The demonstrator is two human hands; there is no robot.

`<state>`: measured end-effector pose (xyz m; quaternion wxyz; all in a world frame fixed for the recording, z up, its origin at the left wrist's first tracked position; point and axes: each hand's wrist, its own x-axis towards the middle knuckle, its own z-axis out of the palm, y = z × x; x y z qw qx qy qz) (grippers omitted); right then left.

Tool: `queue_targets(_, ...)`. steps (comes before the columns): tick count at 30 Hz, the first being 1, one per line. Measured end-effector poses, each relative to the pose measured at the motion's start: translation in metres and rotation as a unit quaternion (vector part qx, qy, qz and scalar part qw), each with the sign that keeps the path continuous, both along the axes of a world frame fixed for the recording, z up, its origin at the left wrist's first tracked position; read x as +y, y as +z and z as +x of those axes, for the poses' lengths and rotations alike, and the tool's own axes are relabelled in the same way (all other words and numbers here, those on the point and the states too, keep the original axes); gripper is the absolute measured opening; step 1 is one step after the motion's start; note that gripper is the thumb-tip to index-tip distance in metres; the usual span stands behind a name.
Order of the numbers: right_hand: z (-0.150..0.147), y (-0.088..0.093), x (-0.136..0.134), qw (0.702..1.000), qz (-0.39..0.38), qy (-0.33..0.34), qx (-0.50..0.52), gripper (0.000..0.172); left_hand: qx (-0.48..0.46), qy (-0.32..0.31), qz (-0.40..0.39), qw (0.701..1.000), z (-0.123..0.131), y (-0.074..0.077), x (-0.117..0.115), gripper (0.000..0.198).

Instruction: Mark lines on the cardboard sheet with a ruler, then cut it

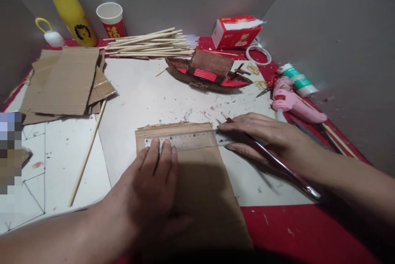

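Note:
My left hand (148,186) lies with its fingers flat on the left end of a clear plastic ruler (197,140), pressing it against a brown cardboard piece (200,186). The ruler lies across the card near its torn far edge and sticks out past the right side. At that right end, the thumb and fingers of my right hand (268,136) close around the ruler. A dark pencil (284,166) is also held in this hand, its sharpened tip pointing away from me and its shiny end slanting back toward my forearm.
A brown model boat (210,72) stands behind the cardboard. Cardboard sheets (61,81) and a wooden stick (88,155) lie left. Behind are a bundle of sticks (148,44), a yellow bottle (74,17), a paper cup (111,19) and a tissue pack (237,31). A pink glue gun (296,103) lies right.

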<state>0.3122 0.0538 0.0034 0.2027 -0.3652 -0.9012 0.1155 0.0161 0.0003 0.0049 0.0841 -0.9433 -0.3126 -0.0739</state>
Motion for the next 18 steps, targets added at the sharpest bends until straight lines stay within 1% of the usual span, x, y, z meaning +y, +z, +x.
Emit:
queue_targets(3, -0.001, 0.001, -0.001, 1.000, -0.004, 0.001, 0.008, 0.032, -0.017, -0.001, -0.018, 1.000, -0.003, 0.000, 0.000, 0.094)
queue_targets(5, -0.001, 0.003, -0.003, 1.000, 0.003, 0.002, 0.008, 0.032, -0.067, 0.016, -0.045, 0.997, -0.008, 0.001, 0.004, 0.080)
queue_targets(7, 0.003, 0.006, -0.007, 1.000, 0.022, -0.003, 0.005, 0.032, -0.144, 0.054, -0.077, 0.985, -0.013, 0.005, 0.012, 0.064)
queue_targets(9, 0.010, 0.009, -0.012, 0.999, 0.044, -0.027, -0.008, 0.030, -0.206, 0.116, -0.088, 0.968, -0.018, 0.011, 0.022, 0.054)
queue_targets(11, 0.019, 0.011, -0.017, 0.996, 0.069, -0.063, -0.016, 0.026, -0.251, 0.181, -0.084, 0.947, -0.022, 0.016, 0.034, 0.049)
queue_targets(12, 0.024, 0.012, -0.020, 0.993, 0.086, -0.083, -0.012, 0.025, -0.257, 0.207, -0.105, 0.938, -0.024, 0.019, 0.040, 0.049)
queue_targets(13, 0.028, 0.012, -0.022, 0.989, 0.103, -0.105, -0.005, 0.025, -0.261, 0.235, -0.138, 0.926, -0.026, 0.020, 0.045, 0.048)
queue_targets(15, 0.033, 0.013, -0.027, 0.979, 0.126, -0.158, 0.003, 0.028, -0.269, 0.283, -0.236, 0.890, -0.029, 0.022, 0.054, 0.045)
queue_targets(17, 0.032, 0.012, -0.030, 0.972, 0.115, -0.206, -0.012, 0.032, -0.290, 0.305, -0.322, 0.848, -0.032, 0.022, 0.059, 0.039)
queue_targets(18, 0.030, 0.012, -0.030, 0.970, 0.106, -0.216, -0.020, 0.033, -0.306, 0.307, -0.354, 0.829, -0.033, 0.022, 0.061, 0.036)
